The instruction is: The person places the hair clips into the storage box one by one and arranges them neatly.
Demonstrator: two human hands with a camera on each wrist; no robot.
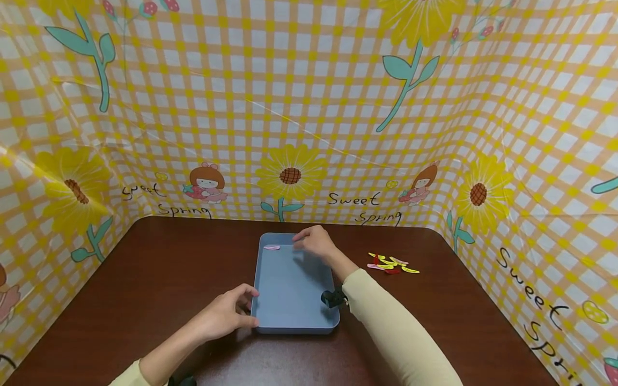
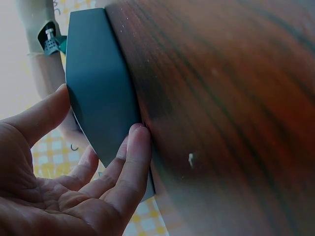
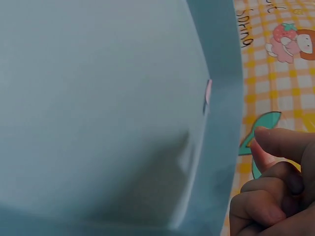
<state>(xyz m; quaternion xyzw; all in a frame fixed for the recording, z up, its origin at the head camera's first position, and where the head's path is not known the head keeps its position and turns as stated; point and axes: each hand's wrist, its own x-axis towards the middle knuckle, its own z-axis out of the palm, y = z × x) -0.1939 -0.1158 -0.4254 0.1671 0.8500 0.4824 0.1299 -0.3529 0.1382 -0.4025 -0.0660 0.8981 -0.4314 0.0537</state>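
A pink hair clip (image 1: 272, 247) lies inside the blue-grey tray (image 1: 294, 289), along its far wall near the left corner. My left hand (image 1: 227, 313) rests at the tray's left side, thumb at the rim and fingers against the outer wall, as the left wrist view shows. Over the tray's far end is my right hand (image 1: 316, 241), to the right of the clip. In the right wrist view its thumb (image 3: 283, 140) and index finger come close together and the other fingers curl inward; I cannot tell whether something small is between them.
Several yellow, red and pink hair clips (image 1: 391, 264) lie in a loose pile on the dark wooden table (image 1: 169, 268), right of the tray. A checked cloth (image 1: 309, 118) with sunflowers walls in the table at the back and sides.
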